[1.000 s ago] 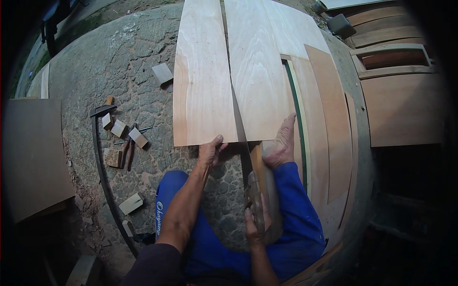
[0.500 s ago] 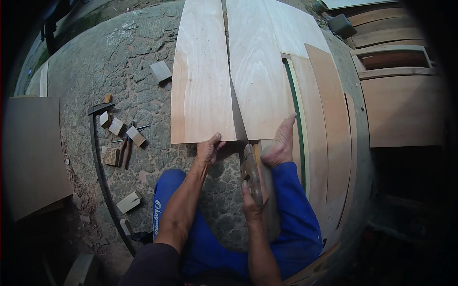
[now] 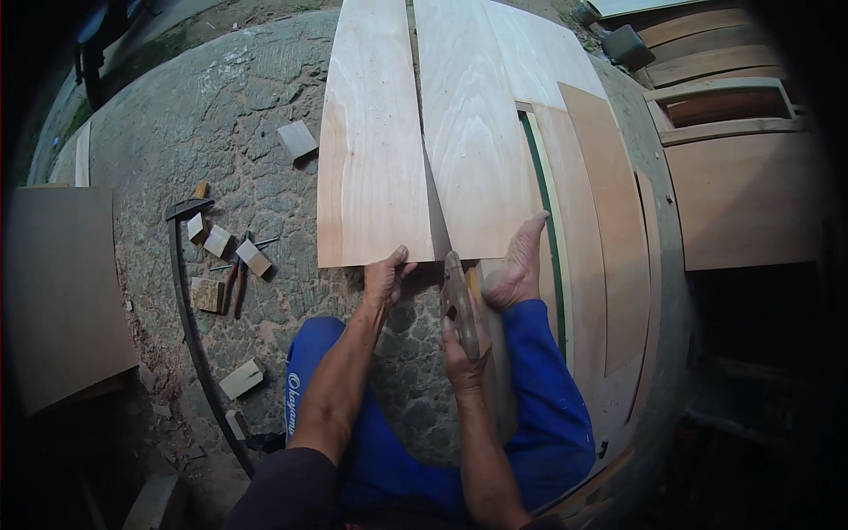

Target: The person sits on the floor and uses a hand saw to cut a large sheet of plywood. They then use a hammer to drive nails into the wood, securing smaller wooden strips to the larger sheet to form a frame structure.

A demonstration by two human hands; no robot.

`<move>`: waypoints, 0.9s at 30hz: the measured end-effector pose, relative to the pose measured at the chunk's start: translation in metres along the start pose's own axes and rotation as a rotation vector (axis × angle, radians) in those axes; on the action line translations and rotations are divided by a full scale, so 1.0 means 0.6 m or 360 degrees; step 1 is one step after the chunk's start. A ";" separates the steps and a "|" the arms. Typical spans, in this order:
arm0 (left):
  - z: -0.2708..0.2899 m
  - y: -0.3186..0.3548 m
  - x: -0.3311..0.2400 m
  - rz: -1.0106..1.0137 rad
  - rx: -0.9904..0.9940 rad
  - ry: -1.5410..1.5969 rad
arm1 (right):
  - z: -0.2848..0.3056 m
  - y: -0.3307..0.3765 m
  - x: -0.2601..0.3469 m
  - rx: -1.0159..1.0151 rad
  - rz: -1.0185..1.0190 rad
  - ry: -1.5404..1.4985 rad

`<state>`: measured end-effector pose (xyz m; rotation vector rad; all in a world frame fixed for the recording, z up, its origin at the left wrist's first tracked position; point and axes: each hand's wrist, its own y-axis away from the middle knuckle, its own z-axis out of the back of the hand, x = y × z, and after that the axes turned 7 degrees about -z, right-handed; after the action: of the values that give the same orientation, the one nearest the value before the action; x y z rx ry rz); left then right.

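Scrap wood blocks (image 3: 231, 256) lie left on the stone floor; the left hand (image 3: 386, 278) presses fingers flat on the pale plywood sheet's (image 3: 375, 150) near edge, while the right hand (image 3: 459, 349) grips a handsaw (image 3: 458, 296) in the lengthwise cut running straight away from both

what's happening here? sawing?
Yes. A person is ripping a thin plywood sheet lengthwise with a handsaw. The right hand grips the saw's wooden handle, blade in the cut that splits the sheet. The left hand presses on the near edge of the left piece, and a bare foot pins the right piece. The sheet lies over more boards on stone ground, with wood offcuts to the left.
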<state>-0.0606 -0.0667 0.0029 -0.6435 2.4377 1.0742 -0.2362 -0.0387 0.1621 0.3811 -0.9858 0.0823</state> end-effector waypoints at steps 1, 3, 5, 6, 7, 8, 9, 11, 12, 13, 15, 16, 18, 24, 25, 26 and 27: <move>0.007 -0.005 -0.007 -0.0023 -0.0021 0.0010 | 0.009 0.030 -0.004 0.0012 0.0037 0.0072; 0.014 -0.012 -0.011 -0.0035 -0.0006 0.0012 | 0.050 0.136 -0.044 -0.0063 0.0275 0.0275; -0.019 -0.002 0.031 0.0063 0.0064 0.0044 | 0.115 0.262 -0.038 -0.0137 0.0216 0.0313; -0.032 0.005 0.038 0.0081 0.0081 0.0045 | 0.133 0.297 -0.010 -0.0087 -0.0025 0.0161; -0.039 0.007 0.042 0.0082 0.0105 0.0040 | 0.126 0.282 -0.022 -0.0153 0.0083 0.0276; -0.046 0.015 0.050 0.0117 0.0106 0.0036 | 0.112 0.243 -0.046 -0.0228 0.0188 0.0396; 0.012 0.000 -0.008 -0.0042 -0.0026 0.0011 | 0.063 0.173 -0.061 -0.0112 0.0377 0.0404; 0.007 -0.004 -0.007 -0.0035 -0.0028 0.0019 | 0.008 0.035 0.000 0.0020 -0.0011 0.0027; -0.004 -0.005 0.005 0.0003 -0.0019 0.0029 | 0.012 0.036 -0.003 -0.0041 0.0027 0.0067; -0.004 -0.011 0.001 -0.0005 -0.0044 0.0037 | 0.008 0.032 -0.006 -0.0051 0.0082 0.0089; 0.011 -0.022 -0.010 -0.0037 -0.0034 -0.0010 | 0.027 0.090 -0.021 0.0003 -0.0050 0.0087; -0.009 -0.017 0.023 0.0037 0.0023 -0.0018 | 0.066 0.166 -0.020 -0.0104 0.0124 0.0169; -0.038 -0.006 0.060 0.0131 0.0075 0.0036 | 0.108 0.247 -0.041 -0.0219 0.0243 0.0219; -0.012 -0.008 -0.005 -0.0060 -0.0058 0.0002 | 0.019 0.070 -0.041 -0.0050 0.0083 0.0131; -0.009 -0.013 -0.005 -0.0079 -0.0081 0.0000 | 0.010 0.046 -0.040 -0.0031 0.0109 0.0095; -0.002 -0.018 -0.010 -0.0077 -0.0090 -0.0020 | 0.015 0.058 -0.034 -0.0003 0.0061 0.0045; -0.011 -0.021 0.009 -0.0012 -0.0056 -0.0030 | 0.033 0.072 -0.031 -0.0041 -0.0001 0.0029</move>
<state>-0.0588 -0.0805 -0.0031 -0.6502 2.4034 1.1179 -0.2726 -0.0035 0.1682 0.3565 -0.9677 0.0727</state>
